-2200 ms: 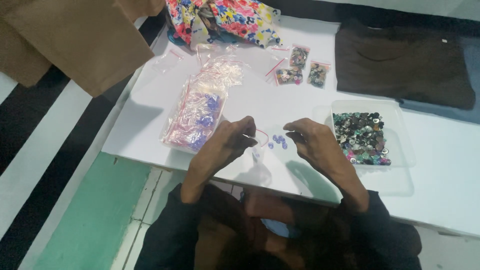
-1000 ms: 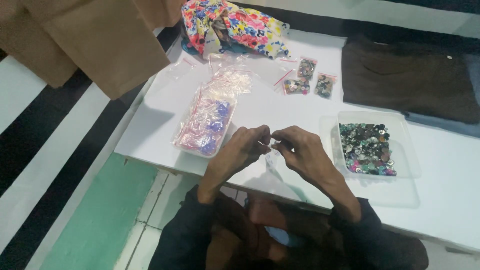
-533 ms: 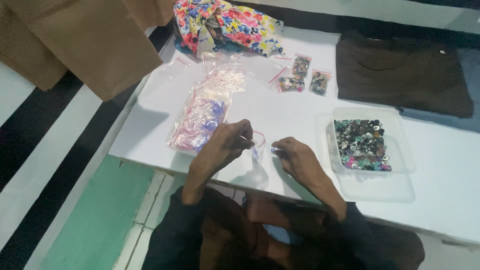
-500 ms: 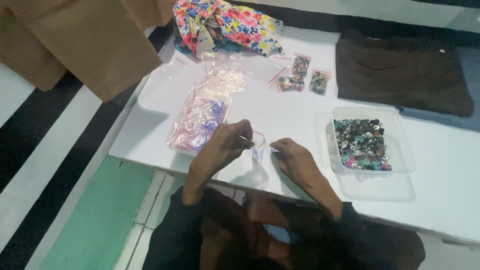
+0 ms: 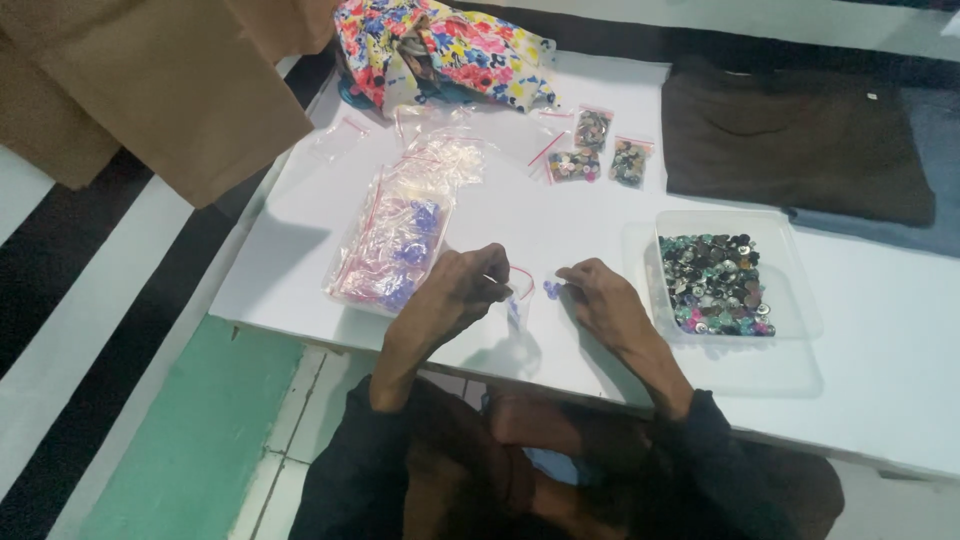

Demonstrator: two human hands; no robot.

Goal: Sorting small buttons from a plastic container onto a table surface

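left hand point(image 5: 455, 295) pinches small clear bag point(image 5: 517, 300) (mouth up) | right hand point(image 5: 598, 298) pinches purple buttons point(image 5: 551, 289)

bare white table point(image 5: 880, 360) lies open to the right of my right hand point(image 5: 600, 300) only past the clear tub of buttons point(image 5: 715, 285), which sits just beside it. to the left of my left hand point(image 5: 450, 300) the bag of small pouches point(image 5: 390, 245) blocks the way, with a strip of table free at its left edge. far ahead there is open table until the three small button bags point(image 5: 595, 155), the flowered cloth point(image 5: 440, 50) and the dark folded garment point(image 5: 790, 135).
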